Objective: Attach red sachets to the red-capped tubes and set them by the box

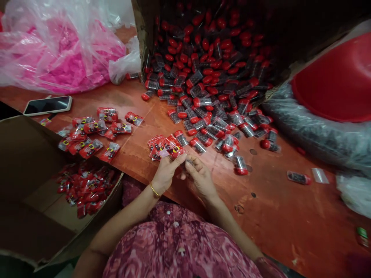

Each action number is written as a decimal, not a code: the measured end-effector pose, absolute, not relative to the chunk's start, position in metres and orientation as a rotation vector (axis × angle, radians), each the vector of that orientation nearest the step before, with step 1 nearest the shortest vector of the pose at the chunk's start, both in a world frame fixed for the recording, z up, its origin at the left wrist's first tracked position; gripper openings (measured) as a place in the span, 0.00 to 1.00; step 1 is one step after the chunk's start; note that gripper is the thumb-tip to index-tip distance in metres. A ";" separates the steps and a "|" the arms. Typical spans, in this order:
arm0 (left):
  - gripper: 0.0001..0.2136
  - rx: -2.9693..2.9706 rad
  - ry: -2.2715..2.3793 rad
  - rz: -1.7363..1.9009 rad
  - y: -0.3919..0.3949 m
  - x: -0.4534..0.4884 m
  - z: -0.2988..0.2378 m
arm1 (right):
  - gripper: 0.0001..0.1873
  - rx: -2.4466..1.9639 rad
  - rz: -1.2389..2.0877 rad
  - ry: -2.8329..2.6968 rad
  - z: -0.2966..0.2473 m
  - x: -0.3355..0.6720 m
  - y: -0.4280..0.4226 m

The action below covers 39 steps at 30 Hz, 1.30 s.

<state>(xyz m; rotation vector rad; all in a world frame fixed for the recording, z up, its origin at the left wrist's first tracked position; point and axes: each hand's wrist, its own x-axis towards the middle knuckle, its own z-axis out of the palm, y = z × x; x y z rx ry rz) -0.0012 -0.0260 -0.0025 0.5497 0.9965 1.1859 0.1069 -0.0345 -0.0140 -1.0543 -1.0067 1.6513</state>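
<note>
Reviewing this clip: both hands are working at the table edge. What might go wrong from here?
The left hand pinches a fanned stack of red packets by one end; some may slip out.
The heap of red-capped vials slopes out of the tipped box and might slide toward the right hand.
The phone lies close to the edge of the table, above the open carton; a nudge might drop it in.

Print on pouches (164, 147) (too small)

Phone (48, 105) beside a pink-filled plastic bag (58, 50), red basin (339, 81) at far right
</note>
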 end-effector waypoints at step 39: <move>0.17 0.648 1.059 1.167 -0.024 -0.004 0.003 | 0.14 -1.184 1.376 -1.067 -0.011 0.101 -0.035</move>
